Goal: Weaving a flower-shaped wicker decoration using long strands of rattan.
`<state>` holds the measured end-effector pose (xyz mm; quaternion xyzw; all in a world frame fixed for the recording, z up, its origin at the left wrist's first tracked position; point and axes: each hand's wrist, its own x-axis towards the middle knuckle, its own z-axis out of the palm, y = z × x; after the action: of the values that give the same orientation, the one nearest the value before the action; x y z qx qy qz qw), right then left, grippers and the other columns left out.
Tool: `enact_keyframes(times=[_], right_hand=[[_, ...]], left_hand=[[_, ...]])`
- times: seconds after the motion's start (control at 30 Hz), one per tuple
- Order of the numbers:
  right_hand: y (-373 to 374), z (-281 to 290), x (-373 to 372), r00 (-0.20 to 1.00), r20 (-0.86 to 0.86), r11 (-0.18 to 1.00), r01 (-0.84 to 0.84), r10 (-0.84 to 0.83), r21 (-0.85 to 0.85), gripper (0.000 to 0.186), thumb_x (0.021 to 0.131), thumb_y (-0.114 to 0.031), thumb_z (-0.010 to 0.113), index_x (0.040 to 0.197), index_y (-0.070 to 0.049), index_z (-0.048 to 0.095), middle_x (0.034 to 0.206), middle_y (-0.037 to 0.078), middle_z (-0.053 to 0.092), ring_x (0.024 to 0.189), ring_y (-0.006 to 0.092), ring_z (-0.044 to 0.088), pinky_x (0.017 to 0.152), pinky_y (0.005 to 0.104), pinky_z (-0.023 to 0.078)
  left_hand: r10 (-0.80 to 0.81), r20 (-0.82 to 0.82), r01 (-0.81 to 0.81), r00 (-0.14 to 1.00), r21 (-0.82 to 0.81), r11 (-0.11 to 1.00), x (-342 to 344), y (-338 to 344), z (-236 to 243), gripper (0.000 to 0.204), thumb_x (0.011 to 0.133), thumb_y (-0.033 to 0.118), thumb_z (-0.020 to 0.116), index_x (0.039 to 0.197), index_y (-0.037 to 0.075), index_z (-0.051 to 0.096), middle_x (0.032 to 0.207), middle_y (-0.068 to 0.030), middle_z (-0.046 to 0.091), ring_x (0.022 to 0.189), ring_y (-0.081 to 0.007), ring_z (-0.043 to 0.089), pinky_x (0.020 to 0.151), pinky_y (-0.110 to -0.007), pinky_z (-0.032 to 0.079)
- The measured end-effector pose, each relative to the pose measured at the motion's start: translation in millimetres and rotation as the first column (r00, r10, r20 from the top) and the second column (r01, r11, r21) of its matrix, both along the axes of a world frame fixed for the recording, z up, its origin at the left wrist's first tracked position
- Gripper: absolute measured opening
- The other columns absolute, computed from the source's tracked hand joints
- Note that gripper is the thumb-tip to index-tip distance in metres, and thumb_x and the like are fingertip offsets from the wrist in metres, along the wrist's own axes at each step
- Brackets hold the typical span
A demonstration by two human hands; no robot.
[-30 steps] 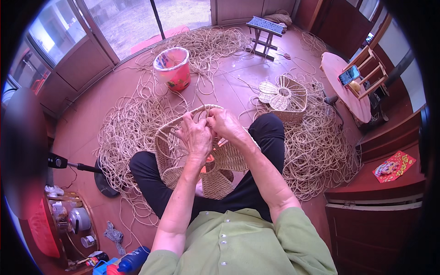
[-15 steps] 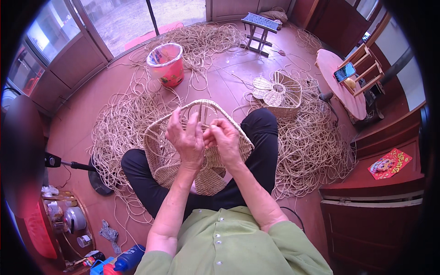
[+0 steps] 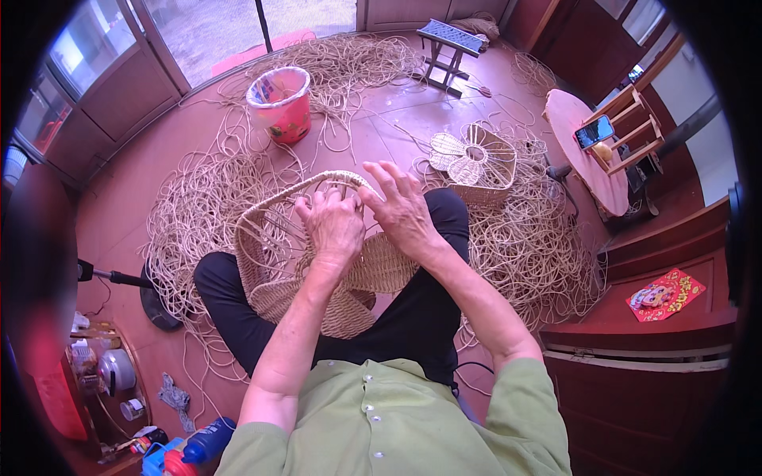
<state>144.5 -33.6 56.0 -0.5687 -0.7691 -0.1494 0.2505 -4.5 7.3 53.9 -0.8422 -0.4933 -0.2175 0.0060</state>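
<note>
A half-woven straw-coloured basket lies tilted across my lap, with petal-shaped woven panels and a braided rim. My left hand is inside the far part of the rim, its fingers bent down onto the cords there; the fingertips are partly hidden. Beside it, my right hand is at the rim's right side, fingers stretched out and somewhat apart, thumb close to the left hand. No cord shows clearly in the right hand.
Heaps of loose cord spread around me. Ahead are a red bucket with a liner, a folding stool and another woven basket. A round table holding a phone stands right; a blue bottle lies lower left.
My right hand has moved off its pinch beside the left hand, opening its fingers upward over the rim. The left hand has turned down onto the cords. The basket has tilted slightly.
</note>
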Motion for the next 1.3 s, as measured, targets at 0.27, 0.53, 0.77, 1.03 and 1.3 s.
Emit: enact_keyframes(times=[0.27, 0.53, 0.77, 1.03, 1.3], right_hand=[[18.9, -1.4, -2.5, 0.99, 0.07, 0.985, -0.132, 0.124, 0.114, 0.028, 0.077, -0.019, 0.066, 0.103, -0.013, 0.061, 0.135, 0.009, 0.049, 0.128, 0.0288, 0.046, 0.102, 0.0496, 0.037], [14.8, 12.1, -6.9, 0.982, 0.089, 0.97, -0.18, 0.168, 0.161, 0.019, 0.076, -0.018, 0.065, 0.094, -0.012, 0.063, 0.125, 0.005, 0.056, 0.118, 0.0236, 0.053, 0.099, 0.0458, 0.04], [-2.3, 9.7, 5.0, 0.945, 0.091, 0.928, -0.325, 0.313, 0.184, 0.019, 0.07, -0.015, 0.067, 0.088, -0.008, 0.064, 0.122, 0.005, 0.057, 0.117, 0.0231, 0.053, 0.1, 0.0479, 0.039], [-10.7, 25.5, 1.0, 0.98, -0.129, 0.987, -0.141, 0.15, 0.074, 0.02, 0.069, -0.014, 0.074, 0.083, -0.005, 0.062, 0.127, 0.006, 0.054, 0.122, 0.0269, 0.048, 0.101, 0.0472, 0.036], [43.4, 29.2, 6.1, 0.926, -0.105, 0.93, -0.351, 0.362, 0.11, 0.021, 0.074, -0.018, 0.075, 0.086, -0.007, 0.061, 0.13, 0.008, 0.053, 0.123, 0.0269, 0.049, 0.102, 0.0434, 0.038]], left_hand=[[-0.05, 0.053, 0.061, 0.997, -0.242, 0.968, -8.8, 0.5, -3.0, 0.023, 0.086, 0.025, 0.059, 0.1, 0.015, 0.074, 0.114, -0.0121, 0.059, 0.117, -0.0279, 0.049, 0.112, -0.054, 0.018], [-0.014, 0.187, 0.051, 0.982, -0.195, 0.98, -6.0, -9.9, -2.5, 0.021, 0.077, 0.019, 0.066, 0.094, 0.01, 0.072, 0.109, -0.0106, 0.059, 0.118, -0.0277, 0.049, 0.116, -0.054, 0.014], [-0.007, 0.291, 0.034, 0.957, -0.089, 0.995, -5.3, -13.4, -18.0, 0.018, 0.072, 0.02, 0.071, 0.086, 0.009, 0.069, 0.103, -0.0072, 0.058, 0.113, -0.0264, 0.051, 0.117, -0.054, 0.012], [-0.053, 0.46, 0.051, 0.886, 0.018, 0.999, -0.4, -17.0, -23.1, 0.016, 0.078, 0.021, 0.072, 0.086, 0.009, 0.067, 0.096, -0.0048, 0.061, 0.106, -0.0237, 0.055, 0.118, -0.052, 0.015], [0.028, 0.659, -0.061, 0.751, 0.026, 0.998, 3.2, -19.8, -22.6, 0.012, 0.081, 0.017, 0.072, 0.081, 0.009, 0.063, 0.089, -0.0044, 0.063, 0.095, -0.0232, 0.059, 0.117, -0.051, 0.021]])
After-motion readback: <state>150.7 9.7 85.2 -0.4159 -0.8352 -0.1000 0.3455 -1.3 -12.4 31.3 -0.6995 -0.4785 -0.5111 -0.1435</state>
